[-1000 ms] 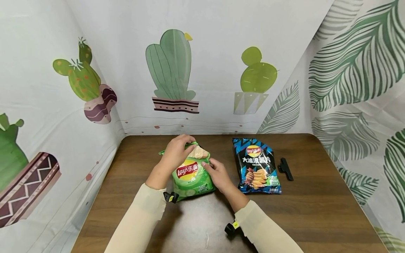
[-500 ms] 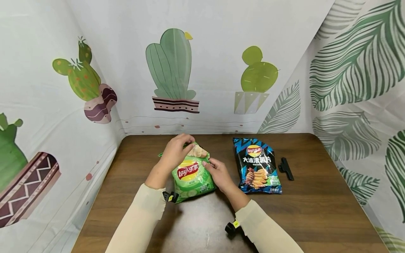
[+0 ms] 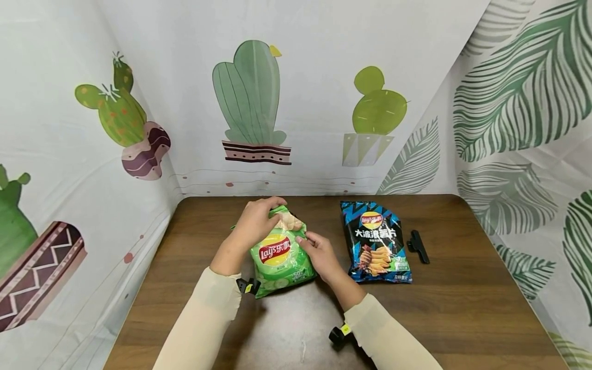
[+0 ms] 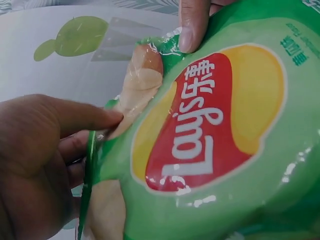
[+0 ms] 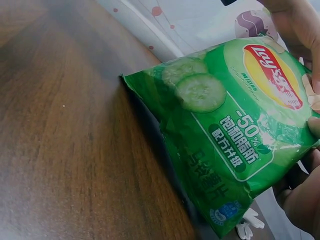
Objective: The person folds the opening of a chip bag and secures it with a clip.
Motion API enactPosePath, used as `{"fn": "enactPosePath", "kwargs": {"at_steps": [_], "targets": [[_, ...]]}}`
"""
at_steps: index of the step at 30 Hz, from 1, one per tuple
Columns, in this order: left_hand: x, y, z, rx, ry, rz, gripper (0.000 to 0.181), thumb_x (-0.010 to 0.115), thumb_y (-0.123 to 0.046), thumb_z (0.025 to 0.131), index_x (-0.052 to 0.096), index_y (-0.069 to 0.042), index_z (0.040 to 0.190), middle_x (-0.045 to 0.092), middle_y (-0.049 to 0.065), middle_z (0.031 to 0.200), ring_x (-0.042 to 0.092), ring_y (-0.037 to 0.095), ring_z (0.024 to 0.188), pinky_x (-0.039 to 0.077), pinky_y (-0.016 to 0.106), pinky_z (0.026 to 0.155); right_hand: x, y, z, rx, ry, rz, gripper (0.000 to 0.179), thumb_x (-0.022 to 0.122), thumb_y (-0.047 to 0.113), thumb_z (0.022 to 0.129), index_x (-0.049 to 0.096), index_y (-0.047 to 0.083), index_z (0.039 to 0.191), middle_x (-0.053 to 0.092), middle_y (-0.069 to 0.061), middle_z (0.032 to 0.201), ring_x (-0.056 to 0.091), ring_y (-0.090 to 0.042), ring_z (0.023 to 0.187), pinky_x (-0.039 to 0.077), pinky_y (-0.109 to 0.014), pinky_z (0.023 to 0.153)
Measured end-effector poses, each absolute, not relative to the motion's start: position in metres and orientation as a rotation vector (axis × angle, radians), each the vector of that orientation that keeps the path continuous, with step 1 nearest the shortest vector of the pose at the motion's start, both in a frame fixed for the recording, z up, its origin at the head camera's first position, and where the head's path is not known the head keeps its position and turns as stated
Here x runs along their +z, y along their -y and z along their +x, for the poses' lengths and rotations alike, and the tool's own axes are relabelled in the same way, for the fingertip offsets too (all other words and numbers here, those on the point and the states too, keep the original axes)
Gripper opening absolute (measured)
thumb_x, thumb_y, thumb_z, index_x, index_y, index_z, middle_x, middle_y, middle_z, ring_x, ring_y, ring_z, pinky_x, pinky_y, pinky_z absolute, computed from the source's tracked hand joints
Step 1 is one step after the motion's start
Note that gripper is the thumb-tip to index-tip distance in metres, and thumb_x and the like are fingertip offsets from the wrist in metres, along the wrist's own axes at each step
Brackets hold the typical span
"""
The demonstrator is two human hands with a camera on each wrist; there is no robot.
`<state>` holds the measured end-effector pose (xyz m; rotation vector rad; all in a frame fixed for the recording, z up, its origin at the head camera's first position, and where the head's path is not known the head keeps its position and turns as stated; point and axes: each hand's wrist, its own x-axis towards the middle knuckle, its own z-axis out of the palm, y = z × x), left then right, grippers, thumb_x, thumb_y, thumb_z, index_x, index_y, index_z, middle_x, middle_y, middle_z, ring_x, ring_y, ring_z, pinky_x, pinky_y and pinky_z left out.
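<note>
A green Lay's chip bag [image 3: 279, 262] is held tilted up over the left half of the table, its printed front toward me. My left hand [image 3: 253, 226] pinches its top edge, thumb on the front and fingers behind, as the left wrist view [image 4: 37, 160] shows. On the bag's right side my right hand [image 3: 321, 252] grips the edge, with its thumb [image 4: 194, 25] on the front. Cucumber slices [image 5: 201, 92] are printed low on the bag. Whether the top is torn open cannot be told.
A blue and black Lay's chip bag [image 3: 376, 244] lies flat to the right. Beside it is a black clip [image 3: 418, 246]. The brown wooden table [image 3: 462, 308] ends at a cactus-print cloth wall [image 3: 319, 103]. Something white [image 5: 250, 222] shows beneath the green bag in the right wrist view.
My left hand has shifted slightly left along the bag's top edge, and the bag has turned a little. The right hand keeps its hold. The blue bag and clip have stayed put.
</note>
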<state>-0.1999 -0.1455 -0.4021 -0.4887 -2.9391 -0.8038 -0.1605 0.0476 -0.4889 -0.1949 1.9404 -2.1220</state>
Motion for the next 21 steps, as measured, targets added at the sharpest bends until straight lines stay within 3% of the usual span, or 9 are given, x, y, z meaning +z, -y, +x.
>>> {"fn": "enactPosePath", "kwargs": {"at_steps": [5, 9, 14, 21], "targets": [[-0.401, 0.145, -0.199, -0.817, 2.932, -0.474, 0.03, 0.066, -0.009, 0.097, 0.068, -0.013, 0.127, 0.068, 0.011, 0.132, 0.065, 0.03, 0.119, 0.053, 0.048, 0.099, -0.49, -0.047, -0.16, -2.147, -1.936, -0.175, 0.026, 0.059, 0.011, 0.102, 0.064, -0.014, 0.106, 0.069, -0.008, 0.079, 0.064, -0.011, 0.067, 0.053, -0.024, 0.061], [-0.401, 0.145, -0.198, -0.869, 2.935, -0.448, 0.027, 0.064, -0.006, 0.098, 0.069, -0.011, 0.124, 0.067, 0.012, 0.134, 0.062, 0.031, 0.125, 0.053, 0.047, 0.101, -0.49, -0.047, -0.16, -2.152, -1.952, -0.156, 0.025, 0.062, 0.011, 0.101, 0.066, -0.013, 0.105, 0.069, -0.007, 0.079, 0.063, -0.01, 0.067, 0.053, -0.024, 0.061], [-0.402, 0.145, -0.198, -0.918, 2.947, -0.413, 0.027, 0.061, -0.005, 0.099, 0.067, -0.011, 0.125, 0.064, 0.012, 0.137, 0.058, 0.031, 0.131, 0.049, 0.048, 0.107, -0.49, -0.046, -0.16, -2.145, -2.011, -0.15, 0.023, 0.064, 0.012, 0.1, 0.065, -0.011, 0.093, 0.058, 0.001, 0.072, 0.056, -0.008, 0.066, 0.047, -0.021, 0.058], [-0.405, 0.146, -0.2, -0.939, 2.937, -0.42, 0.024, 0.061, -0.006, 0.099, 0.066, -0.01, 0.122, 0.064, 0.012, 0.133, 0.06, 0.031, 0.127, 0.051, 0.047, 0.103, -0.513, -0.043, -0.169, -2.175, -2.083, -0.134, 0.025, 0.068, 0.008, 0.096, 0.058, -0.007, 0.079, 0.045, 0.006, 0.065, 0.044, -0.006, 0.062, 0.037, -0.02, 0.054]]}}
